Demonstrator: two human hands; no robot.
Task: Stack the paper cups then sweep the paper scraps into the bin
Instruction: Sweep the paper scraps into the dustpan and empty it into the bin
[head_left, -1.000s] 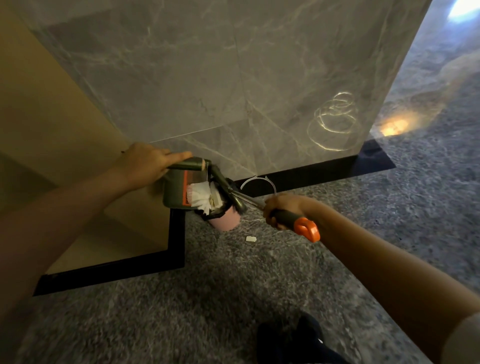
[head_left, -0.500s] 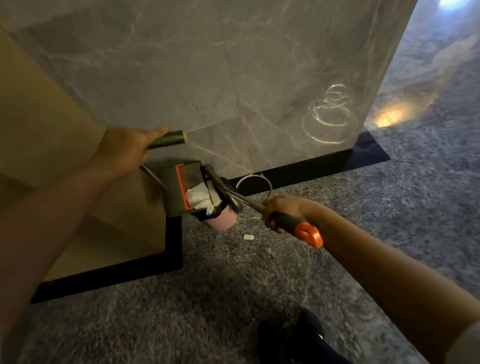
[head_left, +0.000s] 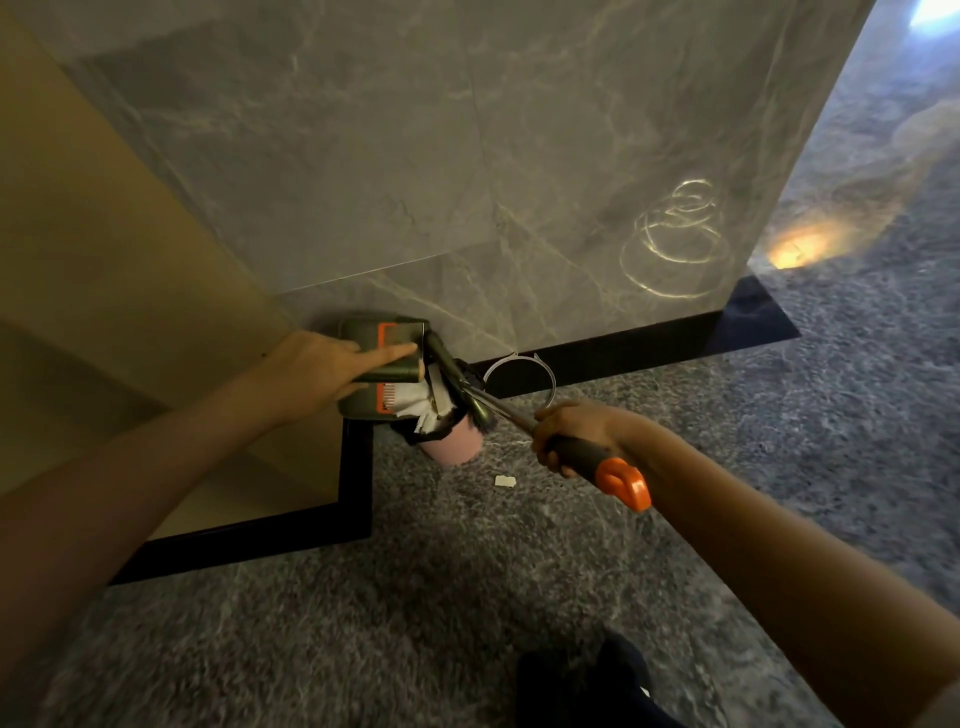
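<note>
Left hand (head_left: 317, 369) holds dustpan (head_left: 358, 332); right hand (head_left: 582, 434), broom (head_left: 621, 480).

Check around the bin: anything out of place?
Yes. One white scrap lies on the floor beside the pink bin, not in it. A thin white ring also lies behind the bin, by the black skirting.

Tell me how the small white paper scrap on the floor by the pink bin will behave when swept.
The small white paper scrap looks thin and flat, so it is probably light and may skid or flutter away. Lying flat on the grey speckled floor, it could slip under bristles.
</note>
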